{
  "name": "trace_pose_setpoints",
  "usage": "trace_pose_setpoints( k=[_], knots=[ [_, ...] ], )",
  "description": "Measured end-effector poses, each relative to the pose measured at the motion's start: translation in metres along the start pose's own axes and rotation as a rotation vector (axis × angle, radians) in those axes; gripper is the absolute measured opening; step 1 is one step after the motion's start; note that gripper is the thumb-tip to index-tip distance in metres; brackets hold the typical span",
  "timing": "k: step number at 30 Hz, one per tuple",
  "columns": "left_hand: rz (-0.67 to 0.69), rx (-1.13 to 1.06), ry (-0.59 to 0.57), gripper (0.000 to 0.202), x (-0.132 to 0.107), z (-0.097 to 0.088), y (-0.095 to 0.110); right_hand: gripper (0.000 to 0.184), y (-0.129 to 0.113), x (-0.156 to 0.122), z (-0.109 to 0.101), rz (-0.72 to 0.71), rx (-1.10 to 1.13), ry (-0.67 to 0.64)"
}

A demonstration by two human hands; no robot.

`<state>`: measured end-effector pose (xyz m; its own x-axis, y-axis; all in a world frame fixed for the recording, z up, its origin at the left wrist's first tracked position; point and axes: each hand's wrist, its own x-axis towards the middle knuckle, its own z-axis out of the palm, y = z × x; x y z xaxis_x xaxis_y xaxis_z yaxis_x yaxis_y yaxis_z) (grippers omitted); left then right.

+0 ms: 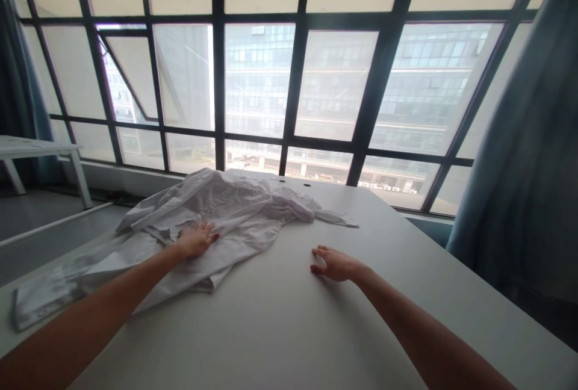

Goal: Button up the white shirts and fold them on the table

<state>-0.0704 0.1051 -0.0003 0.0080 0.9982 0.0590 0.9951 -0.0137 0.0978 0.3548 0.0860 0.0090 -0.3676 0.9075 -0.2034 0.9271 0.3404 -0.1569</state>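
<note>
The garment (235, 209) is spread on the table (316, 330) at 11 o'clock, with the left hand (195, 239) laid on it. The right hand (336, 265) is placed on the table at 1 o'clock, apart from the garment.

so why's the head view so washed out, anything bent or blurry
Head view: strong backlight from the window hazes the buildings outside; frame bars bow, wide-lens distortion; left hand on the white garment and right hand on the table look sharp.

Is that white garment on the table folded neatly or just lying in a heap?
Crumpled heap: the white garment lies bunched and wrinkled, with the left hand resting flat on it.
</note>
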Motion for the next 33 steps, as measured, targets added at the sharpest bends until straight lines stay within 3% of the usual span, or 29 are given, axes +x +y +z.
trace_pose_setpoints(
  k=[2, 7, 12, 16, 22, 33],
  knots=[
    [0.016, 0.031, -0.044, 0.066, -0.018, 0.000, 0.026, 0.069, 0.002, -0.005, 0.006, -0.003, 0.006, 0.049],
    [0.356, 0.052, -0.056, 0.061, -0.047, 0.011, 0.098, 0.053, -0.006, -0.037, 0.032, 0.042, -0.024, 0.243],
    [0.475, -0.014, 0.002, 0.056, -0.058, 0.031, 0.151, 0.049, -0.025, -0.072, 0.041, 0.163, 0.016, 0.264],
    [0.535, -0.054, -0.012, 0.058, -0.072, 0.038, 0.181, 0.054, -0.036, -0.076, 0.040, 0.195, 0.052, 0.241],
    [0.449, -0.095, -0.039, 0.056, -0.083, 0.046, 0.187, 0.052, -0.046, -0.074, 0.053, 0.084, 0.089, 0.340],
    [0.452, -0.123, -0.028, 0.054, -0.089, 0.047, 0.182, 0.050, -0.042, -0.068, 0.064, 0.083, 0.083, 0.360]
  ],
)
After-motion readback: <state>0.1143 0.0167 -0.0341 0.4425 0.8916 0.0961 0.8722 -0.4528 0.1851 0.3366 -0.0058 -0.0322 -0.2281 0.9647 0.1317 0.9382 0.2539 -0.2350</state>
